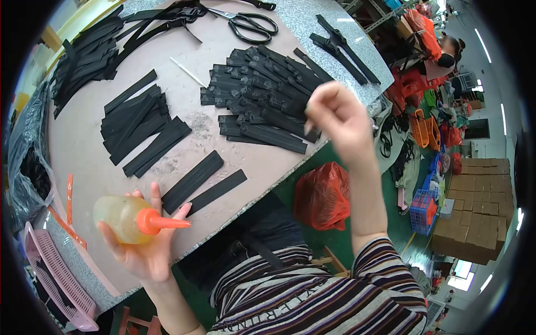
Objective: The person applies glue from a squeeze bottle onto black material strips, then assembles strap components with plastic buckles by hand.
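Observation:
My left hand [146, 254] is wrapped round a squeeze bottle [120, 219] of yellowish liquid with an orange nozzle, tilted so that the tip points right. Beside it on the board lie two black strap pieces [192, 181]. Over the right edge of a large heap of black strap pieces [262, 95], my right hand [340, 114] is raised with its fingers curled in a pinch. Whether something small is between those fingertips I cannot make out. A smaller stack of black straps [137, 123] lies left of the heap.
Black-handled scissors [254, 28] and a white stick [188, 72] lie behind the straps. More straps [86, 56] are piled at the far left, above a pink basket [56, 279]. A red plastic bag [322, 195] stands below the table edge. A person [444, 58] sits farther off.

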A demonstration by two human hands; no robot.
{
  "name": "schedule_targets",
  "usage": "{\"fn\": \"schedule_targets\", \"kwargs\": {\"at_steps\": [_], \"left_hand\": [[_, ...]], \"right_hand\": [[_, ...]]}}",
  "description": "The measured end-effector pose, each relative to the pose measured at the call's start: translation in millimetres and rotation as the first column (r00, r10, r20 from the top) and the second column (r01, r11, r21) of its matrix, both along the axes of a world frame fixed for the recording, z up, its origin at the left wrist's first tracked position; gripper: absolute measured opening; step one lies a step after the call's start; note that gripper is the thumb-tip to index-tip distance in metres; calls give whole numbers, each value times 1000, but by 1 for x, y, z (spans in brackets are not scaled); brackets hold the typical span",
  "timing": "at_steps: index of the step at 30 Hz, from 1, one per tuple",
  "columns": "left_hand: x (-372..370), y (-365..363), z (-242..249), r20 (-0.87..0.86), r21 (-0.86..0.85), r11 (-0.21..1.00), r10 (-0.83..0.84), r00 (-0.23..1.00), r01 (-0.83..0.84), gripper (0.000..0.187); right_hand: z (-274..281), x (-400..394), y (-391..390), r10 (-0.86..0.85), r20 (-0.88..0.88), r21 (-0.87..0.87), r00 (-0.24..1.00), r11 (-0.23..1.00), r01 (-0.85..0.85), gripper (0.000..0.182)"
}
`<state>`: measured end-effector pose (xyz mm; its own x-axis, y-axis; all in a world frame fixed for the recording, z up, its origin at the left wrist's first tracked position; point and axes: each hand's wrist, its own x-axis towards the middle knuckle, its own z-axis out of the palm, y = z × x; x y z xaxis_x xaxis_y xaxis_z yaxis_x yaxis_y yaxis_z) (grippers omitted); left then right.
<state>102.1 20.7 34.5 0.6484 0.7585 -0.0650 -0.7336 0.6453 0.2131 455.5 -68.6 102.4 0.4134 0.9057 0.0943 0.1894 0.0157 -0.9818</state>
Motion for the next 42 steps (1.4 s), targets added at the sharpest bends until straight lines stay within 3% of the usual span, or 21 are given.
{"fn": "schedule_targets", "kwargs": {"at_steps": [2, 3, 4, 5, 6, 7, 9, 10, 11, 15, 19, 22, 25, 28, 31, 34, 36, 37, 39, 40, 42], "left_hand": [[1, 4, 0, 63, 8, 1000, 11, 998, -12, 66], [-4, 3, -2, 78, 3, 999, 39, 996, -40, 66], [-13, 2, -3, 79, -4, 997, 72, 994, -72, 66], [-26, 1, -1, -5, 46, 989, 139, 990, -139, 66], [-39, 2, 0, -82, 105, 974, 212, 974, -203, 66], [-49, 0, 1, -153, 167, 950, 288, 945, -263, 66], [-51, -7, 6, -472, 471, 838, 503, 724, -276, 68], [-47, -9, 7, -559, 609, 764, 606, 566, -216, 69], [-44, -10, 8, -587, 635, 754, 613, 528, -169, 69], [-41, -14, 7, -653, 674, 737, 626, 426, -50, 68], [-33, -16, -1, -683, 664, 747, 625, 379, -34, 67], [-37, -15, -1, -663, 650, 759, 591, 459, -37, 64], [-31, -14, 0, -676, 609, 783, 596, 434, -126, 64], [-34, -17, -3, -701, 581, 812, 530, 477, -47, 64], [-38, -12, -3, -700, 588, 800, 576, 422, -117, 64], [-42, -16, -5, -699, 615, 788, 554, 452, -14, 64], [-59, -17, -1, -678, 602, 792, 575, 457, -103, 68], [-67, -15, -2, -658, 589, 795, 577, 484, -148, 70], [-88, -6, -8, -290, 489, 818, 481, 827, -304, 73], [-91, -5, -7, -343, 473, 814, 522, 781, -337, 74], [-95, -4, -1, -476, 455, 799, 591, 652, -392, 75]], "right_hand": [[-21, 46, 8, -19, 18, -30, 1000, 999, 19, 12], [-33, 64, 11, -13, 311, -164, 950, 984, 68, 16], [-40, 67, 16, -80, 652, -16, 754, 993, 118, 16], [-52, 61, 22, -179, 873, 146, 454, 984, 107, 17], [-47, 37, 22, -171, 818, 138, 548, 985, 102, 18], [-40, 9, 22, -69, 785, 110, 615, 994, -28, 18], [-47, -50, 13, 176, 706, 92, 686, 937, -336, 23], [-52, -73, 10, 308, 697, 62, 647, 874, -482, 29], [-60, -93, 7, 339, 728, 58, 596, 836, -546, 36], [-80, -124, 7, 259, 879, 13, 400, 826, -564, 35], [-80, -126, 8, 226, 886, 46, 405, 826, -561, 32], [-79, -124, 9, 248, 880, 30, 405, 821, -570, 31], [-78, -125, 9, 260, 871, 25, 416, 823, -568, 31], [-77, -123, 10, 276, 863, 20, 423, 819, -574, 31], [-77, -123, 8, 283, 857, 17, 431, 820, -572, 32], [-75, -122, 11, 320, 839, 1, 440, 808, -590, 33], [-74, -117, 10, 357, 813, -22, 460, 808, -589, 35], [-72, -112, 9, 382, 731, -11, 566, 835, -549, 33], [-67, -101, 14, 375, 561, 0, 739, 892, -452, 30], [-51, -93, 17, 381, 628, -141, 678, 913, -383, 26], [-50, -89, 17, 425, 657, -240, 623, 901, -362, 29]]}}
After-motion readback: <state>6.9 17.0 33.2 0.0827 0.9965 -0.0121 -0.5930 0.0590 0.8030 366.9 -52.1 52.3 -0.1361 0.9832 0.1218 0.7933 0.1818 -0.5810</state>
